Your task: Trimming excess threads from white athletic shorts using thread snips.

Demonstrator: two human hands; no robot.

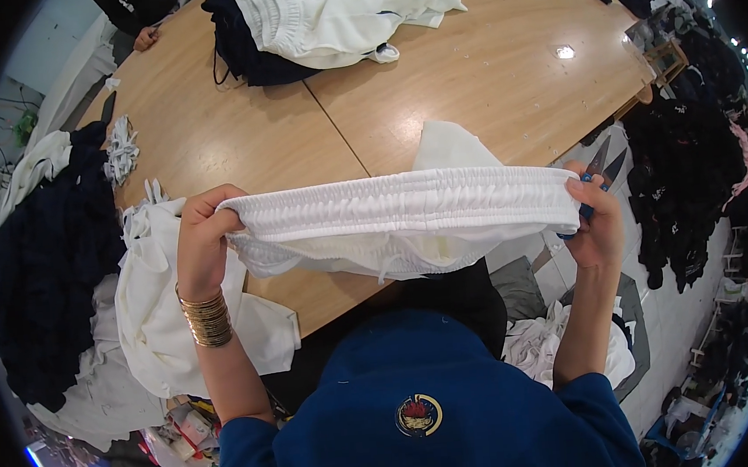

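A pair of white elastic-waist shorts or trousers (407, 203) is stretched sideways between my two hands, its gathered waistband pulled nearly straight. My left hand (212, 237) is closed on the left end of the band, thumb on top. At the right end, my right hand (597, 220) grips the band and also has scissors (599, 165) with blue handles, their dark blades pointing away up and to the right. A pale part of the garment (452, 146) shows beyond the band, over the table. The garment's lower part is mostly hidden.
The wooden table (234, 126) carries a pile of white and navy garments (322, 18) at the far side. White garments (163, 294) and navy cloth (51, 259) lie at my left. White cloth (532, 348) sits low at my right. Another person's hand (146, 38) rests at the far left edge.
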